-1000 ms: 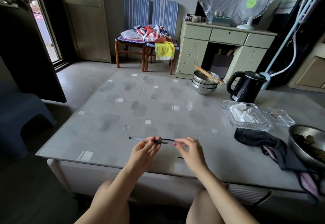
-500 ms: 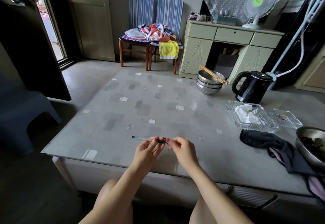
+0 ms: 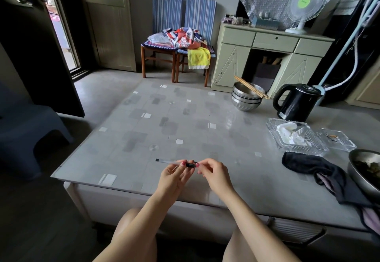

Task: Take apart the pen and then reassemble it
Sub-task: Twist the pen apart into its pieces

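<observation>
A thin pen (image 3: pixel 171 161) with a clear barrel, a black end plug on the left and a black grip section lies level above the near edge of the grey table (image 3: pixel 185 126). My left hand (image 3: pixel 174 176) pinches the barrel beside the black grip. My right hand (image 3: pixel 212 172) pinches the tip end of the pen, which its fingers hide. The two hands almost touch.
On the right side of the table are a dark cloth (image 3: pixel 320 171), a metal bowl (image 3: pixel 366 169), two glass dishes (image 3: pixel 296 138), a black kettle (image 3: pixel 298 103) and stacked steel bowls (image 3: pixel 245 97) with chopsticks. A dark stool (image 3: pixel 26 126) stands left of the table.
My right hand has moved left toward my left hand, and the thin dark refill that showed between them has gone into the barrel.
</observation>
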